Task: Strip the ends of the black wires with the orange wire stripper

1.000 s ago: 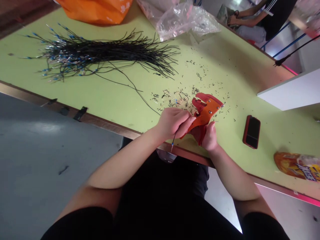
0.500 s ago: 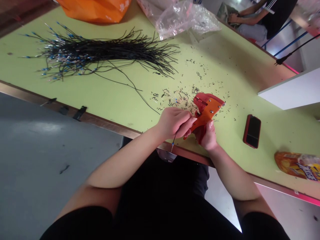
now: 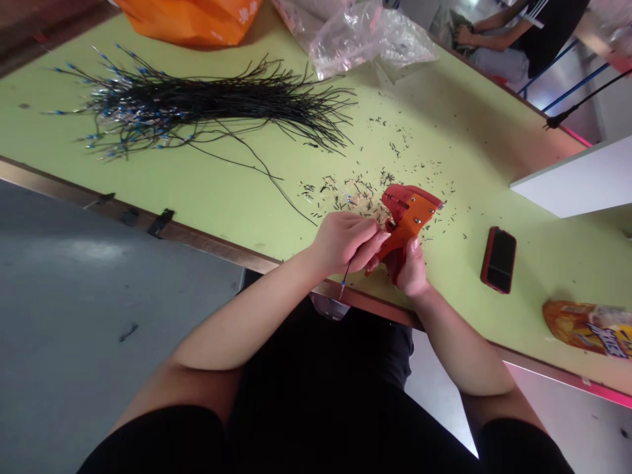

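My right hand (image 3: 411, 268) is wrapped round the handles of an orange and red wire stripper (image 3: 412, 210), held up over the table's front edge. My left hand (image 3: 345, 243) is closed on a short black wire (image 3: 347, 271). A blue sleeve and a bare metal terminal on the wire's lower end hang below my fingers. The upper end is hidden between my fingertips and the tool's side, close to the jaws. Black and copper-coloured scraps (image 3: 358, 194) lie scattered just beyond the tool.
A thick bundle of black wires (image 3: 222, 99) with blue-sleeved ends lies at the left. Behind it are an orange bag (image 3: 192, 20) and clear plastic bags (image 3: 365, 39). To the right are a phone (image 3: 499, 260), a snack packet (image 3: 587, 326) and a white panel (image 3: 577, 178). Another person sits far right.
Both hands, the wire and the wire stripper keep almost the same pose. The whole view has shifted very slightly.
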